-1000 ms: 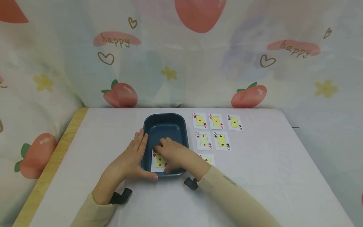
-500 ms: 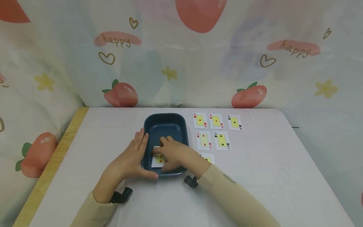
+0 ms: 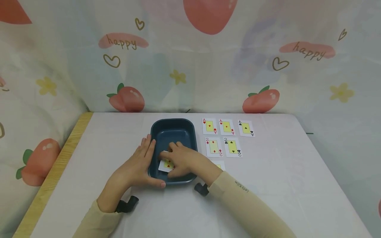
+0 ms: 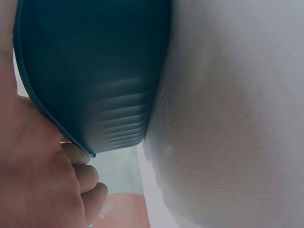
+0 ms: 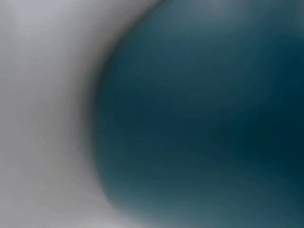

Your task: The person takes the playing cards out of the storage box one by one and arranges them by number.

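Note:
In the head view my left hand (image 3: 135,165) lies along the left side of a dark blue tray (image 3: 175,120). Its fingers are straight, and its thumb points along the tray's front end. The left wrist view shows the tray's ribbed outer wall (image 4: 118,109) beside that hand (image 4: 42,166). My right hand (image 3: 183,160) reaches inside the tray over a playing card with red hearts (image 3: 168,163). Bent index finger and thumb hold the card at its upper left and lower right, and the hand covers part of it. Only blurred tray (image 5: 190,123) fills the right wrist view.
Right of the tray, playing cards lie face up in rows: aces (image 3: 227,127) at the back, twos (image 3: 214,147) in front, and another card (image 3: 219,164) half hidden by my right forearm. A patterned cloth (image 3: 190,59) hangs behind the white-covered table (image 3: 276,185).
The hearts card has slid away from the tray's front end and turned slightly, with my right fingers on it. My left hand stays at the tray's side.

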Action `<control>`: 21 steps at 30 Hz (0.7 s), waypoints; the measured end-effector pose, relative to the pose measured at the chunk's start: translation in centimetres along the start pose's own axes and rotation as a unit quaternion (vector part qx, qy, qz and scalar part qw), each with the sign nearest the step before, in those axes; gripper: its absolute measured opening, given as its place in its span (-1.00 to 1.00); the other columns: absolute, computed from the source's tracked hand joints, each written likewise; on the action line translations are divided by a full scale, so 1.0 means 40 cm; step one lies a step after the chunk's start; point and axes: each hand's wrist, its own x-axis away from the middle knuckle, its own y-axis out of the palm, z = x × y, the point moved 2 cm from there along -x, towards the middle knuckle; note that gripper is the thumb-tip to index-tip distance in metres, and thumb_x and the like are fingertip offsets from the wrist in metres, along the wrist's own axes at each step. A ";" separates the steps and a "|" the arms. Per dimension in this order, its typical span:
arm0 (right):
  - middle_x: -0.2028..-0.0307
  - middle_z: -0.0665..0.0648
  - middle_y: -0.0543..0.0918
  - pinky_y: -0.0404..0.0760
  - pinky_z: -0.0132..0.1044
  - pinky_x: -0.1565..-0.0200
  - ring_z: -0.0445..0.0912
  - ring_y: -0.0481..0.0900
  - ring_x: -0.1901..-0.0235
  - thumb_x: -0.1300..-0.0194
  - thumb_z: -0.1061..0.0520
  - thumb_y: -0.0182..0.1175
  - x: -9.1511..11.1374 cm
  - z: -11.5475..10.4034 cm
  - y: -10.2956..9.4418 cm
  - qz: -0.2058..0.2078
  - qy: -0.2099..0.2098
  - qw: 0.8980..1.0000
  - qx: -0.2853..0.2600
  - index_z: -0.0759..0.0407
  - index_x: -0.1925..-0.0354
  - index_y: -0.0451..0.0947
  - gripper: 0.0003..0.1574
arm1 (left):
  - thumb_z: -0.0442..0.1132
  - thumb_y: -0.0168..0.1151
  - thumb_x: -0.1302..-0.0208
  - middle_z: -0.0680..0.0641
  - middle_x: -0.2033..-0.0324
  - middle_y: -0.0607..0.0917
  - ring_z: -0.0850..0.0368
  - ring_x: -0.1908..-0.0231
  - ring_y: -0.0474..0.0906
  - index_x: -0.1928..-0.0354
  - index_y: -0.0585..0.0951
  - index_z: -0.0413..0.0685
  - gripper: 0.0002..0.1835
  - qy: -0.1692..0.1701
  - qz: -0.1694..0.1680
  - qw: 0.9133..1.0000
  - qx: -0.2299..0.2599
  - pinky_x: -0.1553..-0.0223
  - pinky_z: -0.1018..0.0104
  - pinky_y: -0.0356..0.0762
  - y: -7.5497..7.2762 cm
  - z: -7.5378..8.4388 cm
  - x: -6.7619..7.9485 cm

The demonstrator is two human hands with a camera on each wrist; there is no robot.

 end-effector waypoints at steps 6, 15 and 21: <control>-0.19 0.10 0.41 0.57 -0.25 0.07 -0.05 0.35 -0.02 -0.01 -0.23 0.46 0.005 0.004 0.005 0.026 -0.007 1.000 0.013 -0.32 -0.20 0.46 -0.24 | 0.54 0.47 0.32 -0.26 -0.57 -0.29 -0.27 -0.55 -0.32 -0.57 -0.15 -0.27 0.60 0.007 0.003 1.000 0.004 -0.50 -0.18 -0.12 -0.001 0.005 0.002; -0.30 0.15 0.40 0.60 -0.11 -0.13 0.03 0.39 -0.18 -0.09 -0.25 0.39 0.002 0.006 0.007 0.067 0.000 0.998 0.002 -0.23 -0.23 0.42 -0.25 | 0.54 0.47 0.32 -0.26 -0.57 -0.29 -0.27 -0.55 -0.33 -0.57 -0.15 -0.27 0.60 0.006 0.005 1.000 0.001 -0.50 -0.18 -0.11 0.001 0.002 0.001; -0.27 0.06 0.45 0.55 -0.16 -0.23 -0.06 0.44 -0.14 -0.04 -0.25 0.39 0.004 0.011 -0.011 0.090 0.000 0.995 -0.034 -0.07 -0.43 0.26 0.04 | 0.53 0.48 0.32 -0.26 -0.57 -0.28 -0.27 -0.55 -0.33 -0.56 -0.13 -0.28 0.60 0.002 0.002 1.000 0.010 -0.50 -0.18 -0.12 0.001 0.001 -0.001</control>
